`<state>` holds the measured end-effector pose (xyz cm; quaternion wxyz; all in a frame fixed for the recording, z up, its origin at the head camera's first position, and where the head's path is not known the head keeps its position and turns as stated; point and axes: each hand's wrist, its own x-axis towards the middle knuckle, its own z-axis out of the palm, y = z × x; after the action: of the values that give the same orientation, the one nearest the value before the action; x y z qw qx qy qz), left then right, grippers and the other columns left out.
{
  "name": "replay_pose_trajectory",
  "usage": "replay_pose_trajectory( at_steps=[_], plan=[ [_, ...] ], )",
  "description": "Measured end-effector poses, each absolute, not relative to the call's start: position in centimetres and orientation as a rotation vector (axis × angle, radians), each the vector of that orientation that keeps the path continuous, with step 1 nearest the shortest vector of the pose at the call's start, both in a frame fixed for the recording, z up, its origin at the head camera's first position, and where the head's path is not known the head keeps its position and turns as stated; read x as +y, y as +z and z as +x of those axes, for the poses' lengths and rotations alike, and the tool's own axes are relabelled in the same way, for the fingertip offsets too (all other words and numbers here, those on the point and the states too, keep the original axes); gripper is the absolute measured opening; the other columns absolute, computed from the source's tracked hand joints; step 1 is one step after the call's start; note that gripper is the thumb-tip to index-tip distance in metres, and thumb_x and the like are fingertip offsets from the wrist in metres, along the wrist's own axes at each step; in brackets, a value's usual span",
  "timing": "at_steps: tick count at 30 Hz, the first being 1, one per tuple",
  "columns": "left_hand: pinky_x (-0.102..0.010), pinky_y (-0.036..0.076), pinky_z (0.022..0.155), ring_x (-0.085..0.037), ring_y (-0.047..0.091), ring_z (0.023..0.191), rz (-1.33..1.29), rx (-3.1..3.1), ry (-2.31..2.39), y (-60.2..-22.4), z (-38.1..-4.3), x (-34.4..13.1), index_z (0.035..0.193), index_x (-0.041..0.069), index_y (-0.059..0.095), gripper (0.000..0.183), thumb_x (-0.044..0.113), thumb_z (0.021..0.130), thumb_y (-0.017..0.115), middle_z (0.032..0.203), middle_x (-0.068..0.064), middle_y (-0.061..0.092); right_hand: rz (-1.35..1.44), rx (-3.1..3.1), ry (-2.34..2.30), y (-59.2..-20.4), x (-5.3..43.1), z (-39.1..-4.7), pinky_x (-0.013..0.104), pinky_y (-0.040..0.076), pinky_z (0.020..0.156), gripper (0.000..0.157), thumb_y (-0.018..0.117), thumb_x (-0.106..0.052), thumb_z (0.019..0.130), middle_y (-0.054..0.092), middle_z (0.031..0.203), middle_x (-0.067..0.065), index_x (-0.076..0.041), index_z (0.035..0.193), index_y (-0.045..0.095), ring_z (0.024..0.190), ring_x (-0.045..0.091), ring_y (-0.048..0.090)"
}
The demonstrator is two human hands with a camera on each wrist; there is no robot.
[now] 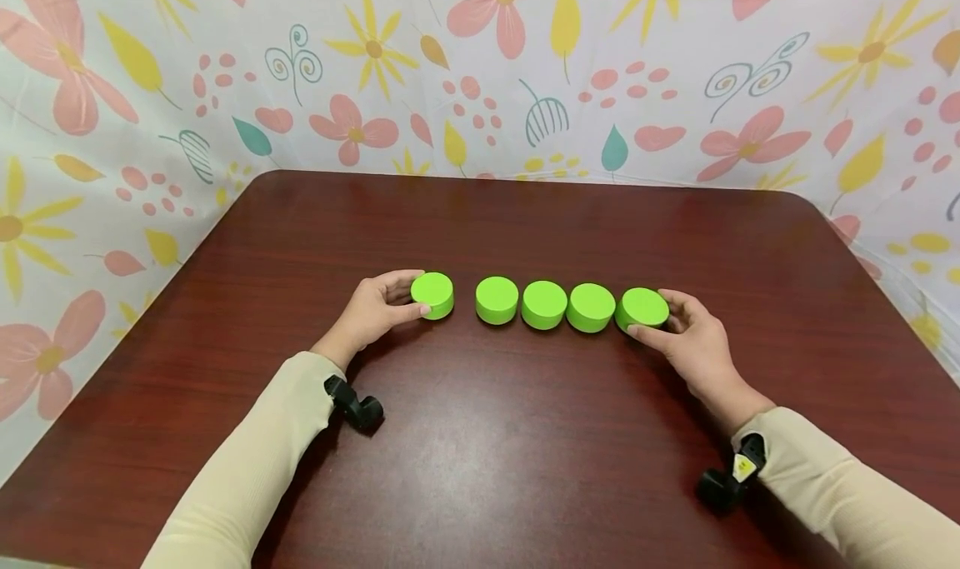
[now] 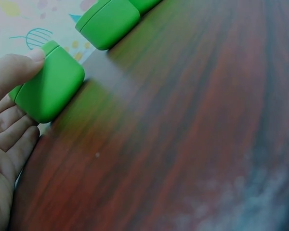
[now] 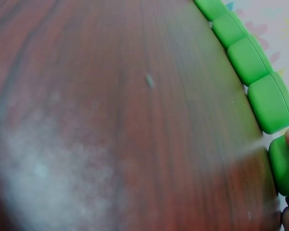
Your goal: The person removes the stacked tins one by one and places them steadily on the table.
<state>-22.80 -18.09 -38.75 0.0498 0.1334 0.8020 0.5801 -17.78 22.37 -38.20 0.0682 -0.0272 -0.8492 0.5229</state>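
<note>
Several squat, round, bright green lidded containers stand in a row across the table. My left hand grips the leftmost container with the thumb at its near side and the fingers behind it. In the left wrist view, the thumb lies near the lid seam of that green container. At the other end, my right hand holds the rightmost container, thumb in front, fingers round the far side. Between them stand a second, a third and a fourth container, close together.
The dark red-brown wooden table has rounded far corners. A white curtain with a flower and leaf print hangs behind it and along both sides. Black wrist cameras are strapped over the cream sleeves.
</note>
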Motion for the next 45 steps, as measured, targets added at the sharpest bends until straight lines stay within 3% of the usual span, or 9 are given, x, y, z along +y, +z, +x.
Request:
replay_pose_trajectory(
  at_steps=[5,13,38,45],
  plan=[
    [-0.029,0.049,0.091,-0.028,0.057,0.113,0.397,2.467,1.764,-38.6,-22.6,-18.0,0.126,0.000,0.055,0.051,0.004,0.078,0.073,0.124,-0.017,0.058,-0.078,-2.556,1.586,-38.1,22.3,-17.8,0.006,0.046,0.070,0.064,0.076,-0.010,0.077,0.051,0.104,-0.015,0.002,0.130,0.043,0.088,-0.015,0.051],
    [-0.030,0.049,0.090,-0.027,0.057,0.114,0.384,2.468,1.743,-38.4,-22.4,-18.0,0.127,0.001,0.054,0.052,0.005,0.078,0.072,0.125,-0.016,0.058,-0.081,-2.601,1.549,-38.3,22.5,-17.6,0.006,0.046,0.071,0.067,0.075,-0.014,0.078,0.051,0.119,0.004,0.002,0.132,0.041,0.091,-0.015,0.049],
    [-0.038,0.046,0.095,-0.029,0.056,0.115,0.491,2.469,1.719,-37.6,-22.8,-16.1,0.127,-0.002,0.053,0.055,0.004,0.077,0.074,0.126,-0.018,0.057,-0.088,-2.590,1.541,-38.4,22.6,-17.7,0.005,0.045,0.071,0.067,0.075,-0.013,0.078,0.050,0.123,0.010,0.001,0.134,0.041,0.091,-0.016,0.048],
    [-0.038,0.046,0.095,-0.029,0.056,0.115,0.466,2.458,1.712,-37.7,-22.8,-15.9,0.128,-0.002,0.052,0.056,0.003,0.076,0.074,0.126,-0.017,0.057,-0.088,-2.570,1.556,-38.5,22.6,-17.7,0.005,0.045,0.071,0.066,0.075,-0.011,0.078,0.051,0.119,0.004,0.002,0.133,0.041,0.091,-0.018,0.048]
  ],
)
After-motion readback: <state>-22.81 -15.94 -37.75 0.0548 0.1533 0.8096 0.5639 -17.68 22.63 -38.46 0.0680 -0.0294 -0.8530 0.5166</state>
